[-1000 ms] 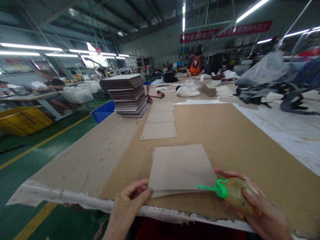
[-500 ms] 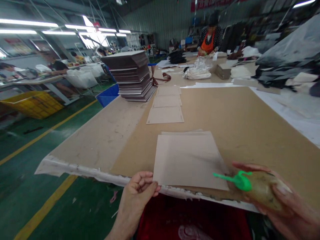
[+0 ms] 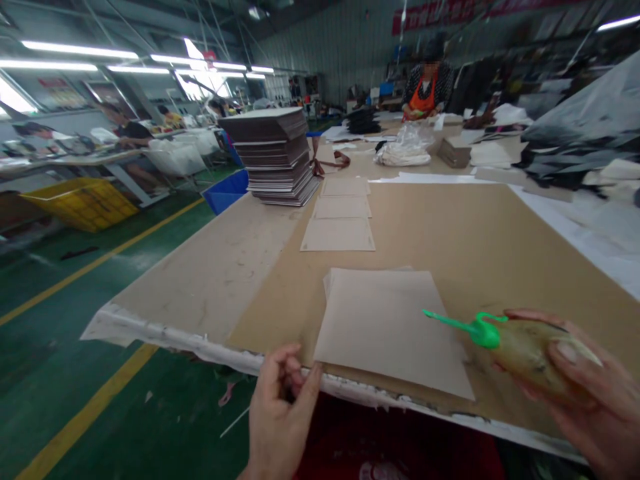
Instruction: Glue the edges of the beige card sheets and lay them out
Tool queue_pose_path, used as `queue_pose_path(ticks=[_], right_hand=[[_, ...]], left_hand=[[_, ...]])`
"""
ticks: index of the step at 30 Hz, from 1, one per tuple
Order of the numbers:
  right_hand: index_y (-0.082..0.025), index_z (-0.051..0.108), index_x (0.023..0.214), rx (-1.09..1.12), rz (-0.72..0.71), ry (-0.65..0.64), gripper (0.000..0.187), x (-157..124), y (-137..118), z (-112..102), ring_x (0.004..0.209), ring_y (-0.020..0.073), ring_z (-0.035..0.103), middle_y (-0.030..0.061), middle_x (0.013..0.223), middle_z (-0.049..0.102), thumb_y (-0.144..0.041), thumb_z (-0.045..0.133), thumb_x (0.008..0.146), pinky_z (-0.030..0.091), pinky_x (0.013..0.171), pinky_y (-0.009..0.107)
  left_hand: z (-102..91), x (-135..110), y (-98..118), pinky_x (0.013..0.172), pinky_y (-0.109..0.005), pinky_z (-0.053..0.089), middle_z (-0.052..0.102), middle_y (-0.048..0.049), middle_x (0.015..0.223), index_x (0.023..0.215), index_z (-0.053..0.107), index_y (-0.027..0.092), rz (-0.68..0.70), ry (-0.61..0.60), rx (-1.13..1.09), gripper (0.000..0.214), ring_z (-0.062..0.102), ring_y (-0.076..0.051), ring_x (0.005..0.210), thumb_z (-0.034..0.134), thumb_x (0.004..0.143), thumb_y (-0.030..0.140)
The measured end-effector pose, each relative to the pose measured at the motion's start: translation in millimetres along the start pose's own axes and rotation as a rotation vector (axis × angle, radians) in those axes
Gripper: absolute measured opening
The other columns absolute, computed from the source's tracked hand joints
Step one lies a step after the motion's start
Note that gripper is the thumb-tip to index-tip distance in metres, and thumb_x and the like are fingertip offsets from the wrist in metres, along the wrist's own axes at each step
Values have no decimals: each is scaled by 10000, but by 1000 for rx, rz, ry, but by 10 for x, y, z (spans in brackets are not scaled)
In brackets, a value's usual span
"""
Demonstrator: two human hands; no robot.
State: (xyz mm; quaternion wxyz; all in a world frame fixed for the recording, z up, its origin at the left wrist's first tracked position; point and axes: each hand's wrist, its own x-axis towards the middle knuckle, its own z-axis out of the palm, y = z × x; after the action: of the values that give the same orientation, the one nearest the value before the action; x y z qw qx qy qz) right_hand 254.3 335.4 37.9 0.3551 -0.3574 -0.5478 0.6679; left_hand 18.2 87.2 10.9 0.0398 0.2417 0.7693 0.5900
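A beige rectangular sheet (image 3: pixel 385 327) lies at the near edge of the table, with another sheet's edges peeking out behind it. My left hand (image 3: pixel 283 400) is at its near left corner, the thumb tip at the edge and the fingers loosely curled apart from the thumb. Wrapped in my right hand (image 3: pixel 590 393) is a yellowish squeeze bottle (image 3: pixel 530 353) with a green nozzle (image 3: pixel 483 331). The bottle lies sideways, its thin tip pointing left over the sheet's right side. Farther back, several smaller-looking beige sheets (image 3: pixel 337 233) overlap in a row.
A tall stack of dark-edged boards (image 3: pixel 275 157) stands at the table's left. Behind are a clear plastic bag (image 3: pixel 407 143) and a person in an orange apron (image 3: pixel 425 97). Dark material under plastic (image 3: pixel 575 143) is piled right. Blue (image 3: pixel 227 193) and yellow (image 3: pixel 83 203) bins stand left.
The sheet has turned slightly, its near right corner swinging toward me. My left thumb and fingers have parted at its corner. My right hand and the bottle have shifted a little right in view.
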Motion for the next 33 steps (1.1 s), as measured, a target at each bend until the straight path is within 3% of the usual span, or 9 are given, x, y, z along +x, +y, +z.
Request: queue_pose_path(ticks=[2,4,7,10,13,17,21,28,33], right_hand=[[-301,715,1098,-46,19,-31,409,26,-17,55,758,297,669,101,1016,683,-523,778,761,566,481,264],[-290,692,1151,-76,36,-61,482,49,-52,160,806,315,676,115,1018,686,-533,790,746,605,581,293],[-298,670,1175,-208,-25,-137,509,91,-133,383,856,320,683,100,1063,686,-548,791,748,620,677,326],[-326,676,1143,-513,-263,-271,433,142,-228,623,887,281,677,50,1086,683,-581,740,800,600,641,266],[-329,662,1143,-698,-503,-422,342,176,-296,849,926,251,662,21,1071,677,-546,681,878,579,684,256],[-300,603,1180,-772,-697,-644,239,194,-322,1108,946,217,638,27,1090,641,-406,613,965,549,756,276],[-265,554,1187,-816,-762,-771,195,208,-339,1279,960,201,611,40,1095,608,-345,545,1009,520,767,286],[-269,528,1203,-886,-840,-868,175,239,-436,1363,962,205,599,42,1101,594,-322,507,1037,487,757,303],[-231,563,1044,-922,-807,-980,128,276,-522,1435,932,205,573,42,1021,587,-309,461,1047,466,757,321]], left_hand=[[34,-77,49,702,-238,552,632,6,810,989,644,235,397,-94,155,173,616,-127,727,680,836,164],[129,-122,117,880,-269,552,698,-40,952,1062,652,204,742,-310,232,209,650,-156,919,607,879,113],[355,-118,194,1137,-332,413,680,-80,1235,1231,607,131,1015,-465,380,296,553,-194,1243,512,955,180],[573,-77,198,1183,-343,343,613,-75,1362,1296,576,128,1044,-462,581,349,472,-206,1332,453,991,243],[707,-53,136,1047,-341,453,665,-78,1242,1260,592,139,996,-487,675,332,585,-204,1144,437,998,271],[787,-57,9,852,-352,494,688,-68,1150,1161,618,161,1011,-442,643,259,623,-207,1022,465,987,276],[841,-82,-98,743,-344,478,689,-70,1084,1151,617,158,1019,-422,637,253,634,-212,957,480,974,275],[903,-115,-189,854,-368,511,654,-68,1234,1186,619,168,1013,-454,616,277,593,-228,1093,468,979,274],[927,-124,-218,929,-373,508,635,-82,1277,1132,647,167,1032,-368,571,256,599,-234,1101,471,967,253]])
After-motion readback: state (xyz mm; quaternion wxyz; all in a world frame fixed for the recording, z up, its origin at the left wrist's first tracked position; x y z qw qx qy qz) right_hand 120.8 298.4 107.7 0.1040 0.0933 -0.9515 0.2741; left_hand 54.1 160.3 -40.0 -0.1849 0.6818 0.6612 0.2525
